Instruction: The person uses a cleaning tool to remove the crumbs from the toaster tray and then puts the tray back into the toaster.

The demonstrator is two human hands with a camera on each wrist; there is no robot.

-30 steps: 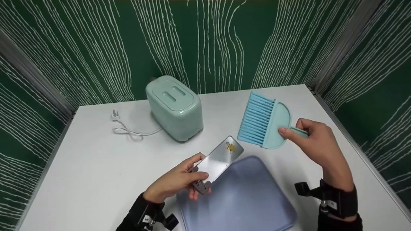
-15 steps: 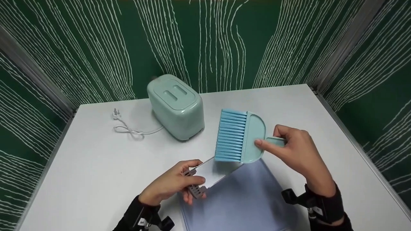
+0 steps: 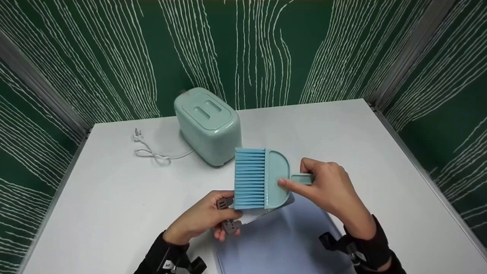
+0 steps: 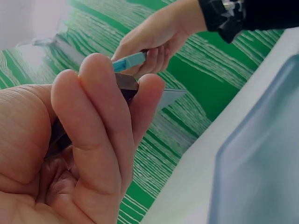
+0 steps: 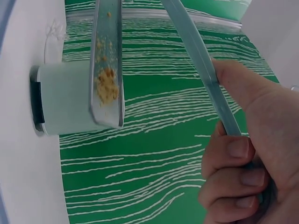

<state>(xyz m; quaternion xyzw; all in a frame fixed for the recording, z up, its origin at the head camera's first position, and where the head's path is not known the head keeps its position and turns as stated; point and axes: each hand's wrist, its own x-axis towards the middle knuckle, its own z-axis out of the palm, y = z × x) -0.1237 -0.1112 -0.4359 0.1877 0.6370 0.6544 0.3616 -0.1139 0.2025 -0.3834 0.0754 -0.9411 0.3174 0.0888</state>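
Inside the metal tray point(image 5: 108, 28), golden crumbs point(image 5: 107, 87)

The left fingers point(image 3: 221, 195) hold a silver plate point(image 3: 253, 215) by its grey end point(image 3: 230, 226). The right fingers point(image 3: 310, 164) grip the handle point(image 3: 302, 179) of a pale green brush point(image 3: 277, 179), whose blue bristles point(image 3: 249, 179) extend from them toward the left fingers and hide most of the plate; whether they touch it cannot be told. Beneath the fingers a blue tray point(image 3: 285, 243) rests on the white table point(image 3: 95, 198). Beyond the left fingers stands a mint toaster point(image 3: 209, 125), with its cord point(image 3: 167, 156) and plug point(image 3: 137, 136) farther left.
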